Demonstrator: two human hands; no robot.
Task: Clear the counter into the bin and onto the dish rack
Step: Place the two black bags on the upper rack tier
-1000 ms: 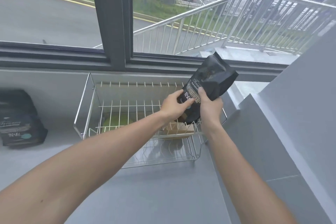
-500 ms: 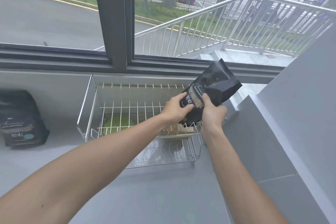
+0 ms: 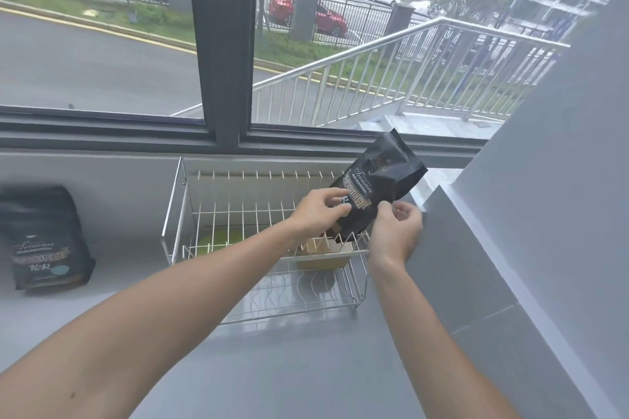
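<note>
A black coffee bag point(image 3: 383, 185) stands tilted to the right, its lower end down in the right end of the wire dish rack point(image 3: 173, 214). My left hand point(image 3: 320, 211) holds the bag's lower left part, with the fingers on its printed label. My right hand point(image 3: 396, 231) is just right of the bag, fingers loosely apart, with only the fingertips close to the bag's edge. A second black coffee bag point(image 3: 46, 241) stands on the grey counter point(image 3: 306, 357) at the far left.
Inside the rack lie a green item point(image 3: 221, 241) at the left and a tan wooden piece point(image 3: 326, 253) under the bag. A grey wall point(image 3: 510, 248) rises right beside the rack. A window sill runs behind it.
The bag has sunk lower into the rack's right end. My right hand has come off the bag and moved to its right. My left hand stays on it.
</note>
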